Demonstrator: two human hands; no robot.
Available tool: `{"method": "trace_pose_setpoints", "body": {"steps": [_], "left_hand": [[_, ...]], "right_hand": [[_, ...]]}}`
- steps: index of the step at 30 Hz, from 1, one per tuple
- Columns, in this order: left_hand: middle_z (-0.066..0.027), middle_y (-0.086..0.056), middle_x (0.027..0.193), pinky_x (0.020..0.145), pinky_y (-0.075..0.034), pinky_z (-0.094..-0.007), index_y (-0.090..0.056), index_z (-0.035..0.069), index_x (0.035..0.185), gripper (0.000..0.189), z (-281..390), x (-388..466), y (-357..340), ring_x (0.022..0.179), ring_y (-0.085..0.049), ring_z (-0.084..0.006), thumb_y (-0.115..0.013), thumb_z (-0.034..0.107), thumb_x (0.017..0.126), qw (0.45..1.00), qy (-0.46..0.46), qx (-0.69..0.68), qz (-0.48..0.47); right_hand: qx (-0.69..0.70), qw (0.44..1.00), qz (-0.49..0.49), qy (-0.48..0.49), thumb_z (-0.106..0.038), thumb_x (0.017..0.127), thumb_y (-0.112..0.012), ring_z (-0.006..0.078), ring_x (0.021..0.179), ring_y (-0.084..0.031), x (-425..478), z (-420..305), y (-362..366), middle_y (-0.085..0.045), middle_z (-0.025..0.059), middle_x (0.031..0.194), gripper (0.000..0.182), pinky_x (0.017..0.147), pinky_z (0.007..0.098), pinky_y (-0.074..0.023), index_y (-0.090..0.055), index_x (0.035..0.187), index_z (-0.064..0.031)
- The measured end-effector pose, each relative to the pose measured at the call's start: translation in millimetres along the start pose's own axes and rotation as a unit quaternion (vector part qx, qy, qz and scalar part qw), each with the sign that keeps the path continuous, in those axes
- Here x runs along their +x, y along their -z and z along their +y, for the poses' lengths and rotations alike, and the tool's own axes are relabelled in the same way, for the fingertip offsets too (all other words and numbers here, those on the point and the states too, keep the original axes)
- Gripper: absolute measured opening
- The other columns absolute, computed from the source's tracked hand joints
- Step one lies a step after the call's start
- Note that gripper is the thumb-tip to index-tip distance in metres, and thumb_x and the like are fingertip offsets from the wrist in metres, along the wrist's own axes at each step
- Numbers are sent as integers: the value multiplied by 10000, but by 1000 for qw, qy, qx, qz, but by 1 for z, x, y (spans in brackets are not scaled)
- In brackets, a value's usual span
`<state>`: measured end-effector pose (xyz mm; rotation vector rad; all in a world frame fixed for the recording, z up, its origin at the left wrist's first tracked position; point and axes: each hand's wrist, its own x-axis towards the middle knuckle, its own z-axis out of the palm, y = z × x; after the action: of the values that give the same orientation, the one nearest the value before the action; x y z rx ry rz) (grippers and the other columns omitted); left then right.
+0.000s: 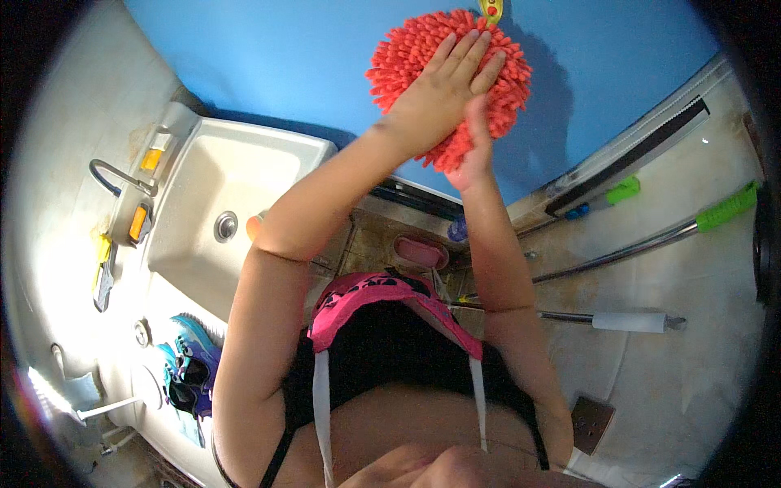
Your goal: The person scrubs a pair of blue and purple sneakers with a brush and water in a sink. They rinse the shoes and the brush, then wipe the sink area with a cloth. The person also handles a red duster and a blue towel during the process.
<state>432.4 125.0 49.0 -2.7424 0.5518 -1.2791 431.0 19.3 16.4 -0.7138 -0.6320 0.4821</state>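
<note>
A red chenille hand-drying ball (396, 61) hangs by a yellow loop (491, 9) in front of a blue panel (274, 55). My left hand (445, 91) lies flat across the front of the ball, fingers slightly spread and pointing up. My right hand (476, 152) is at the ball's lower right side, with its thumb raised along the strands; its other fingers are hidden behind or in the ball. The ball lies between my two hands.
A white sink (201, 177) with a curved faucet (122, 177) is at the left, patterned shoes (189, 366) below it. Mop poles with green grips (726, 207) lean at the right. A pink basin (421, 251) rests on the floor.
</note>
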Motion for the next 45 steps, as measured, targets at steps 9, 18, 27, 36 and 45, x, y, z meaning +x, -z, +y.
{"method": "trace_pose_setpoints", "body": {"steps": [9,18,27,36,45], "left_hand": [[-109,-281,1483,1140,-181,-410,-295,103,1427,605,16,26,15,1362,-280,-235,-284,497,968,225,86,-958,157],[-101,-363,1430,1103,-262,-488,-394,115,1354,442,-4,58,38,1322,-348,-248,-405,332,969,179,93,-935,291],[-111,-365,1417,1080,-251,-497,-421,132,1325,428,-49,46,7,1318,-342,-284,-464,278,924,800,231,-443,333],[-100,-301,1472,1090,-143,-568,-395,161,1357,534,-22,-9,-14,1357,-281,-314,-490,365,872,943,127,-274,136],[-158,-320,1454,1093,-316,-432,-305,152,1428,536,-11,22,57,1326,-356,-273,-367,417,966,280,139,-914,260]], "right_hand": [[465,868,-174,7,-580,927,-357,244,1380,-231,24,8,10,-224,60,1509,708,1115,432,-244,-193,1466,-151],[332,938,-71,-66,-472,944,-425,233,1303,-341,38,9,-21,-306,75,1446,632,1067,405,-313,-225,1437,-131],[-404,842,125,334,-234,731,-769,308,1285,-321,2,49,-22,-275,153,1400,837,1049,471,-307,-279,1395,-90],[-353,900,41,253,-180,603,-798,326,1206,-427,55,-22,1,-410,177,1334,773,1024,463,-348,-464,1293,-82],[146,980,-136,-8,-504,890,-519,211,1356,-275,46,-11,-29,-288,61,1477,726,1122,406,-236,-257,1437,-105]]}}
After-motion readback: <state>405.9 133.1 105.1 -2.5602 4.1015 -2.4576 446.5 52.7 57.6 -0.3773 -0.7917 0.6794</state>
